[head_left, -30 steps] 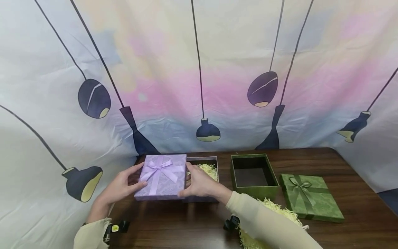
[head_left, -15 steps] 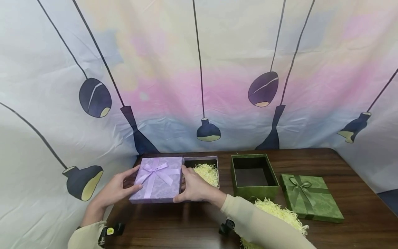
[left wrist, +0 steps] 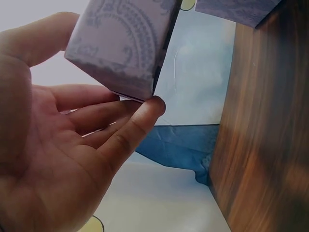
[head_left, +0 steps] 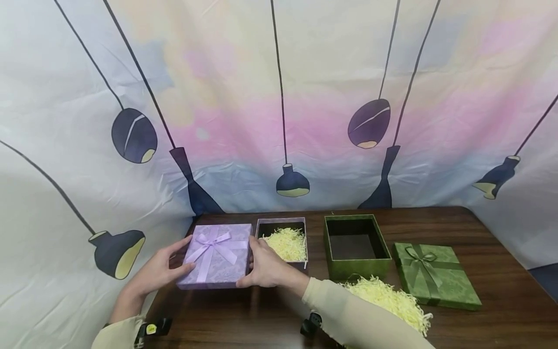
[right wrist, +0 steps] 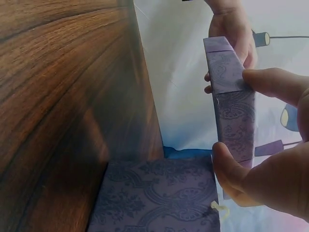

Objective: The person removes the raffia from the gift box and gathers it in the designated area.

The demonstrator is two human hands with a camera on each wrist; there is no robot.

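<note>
A lilac gift-box lid (head_left: 237, 257) with a ribbon bow is held raised above the table, left of its box. My left hand (head_left: 150, 274) grips its left edge between thumb and fingers; the left wrist view shows the lid's patterned corner (left wrist: 123, 43) near the fingertips. On the opposite side, my right hand (head_left: 272, 266) pinches the lid's edge, seen side-on in the right wrist view (right wrist: 234, 121). The lilac box (right wrist: 154, 193) stands uncovered on the table behind the right hand. Pale yellow shredded paper (head_left: 287, 244) fills part of it.
An uncovered green box (head_left: 359, 267) with a dark, bare inside stands to the right. Beside it lies a green lid (head_left: 453, 288) with a bow. A heap of yellow shredded paper (head_left: 388, 300) sits in front, partly behind the right sleeve. A printed cloth (head_left: 244, 121) hangs behind the table.
Both hands have carried the lilac lid left and nearer the table's front. More of the lilac box and its shredded paper is now uncovered.
</note>
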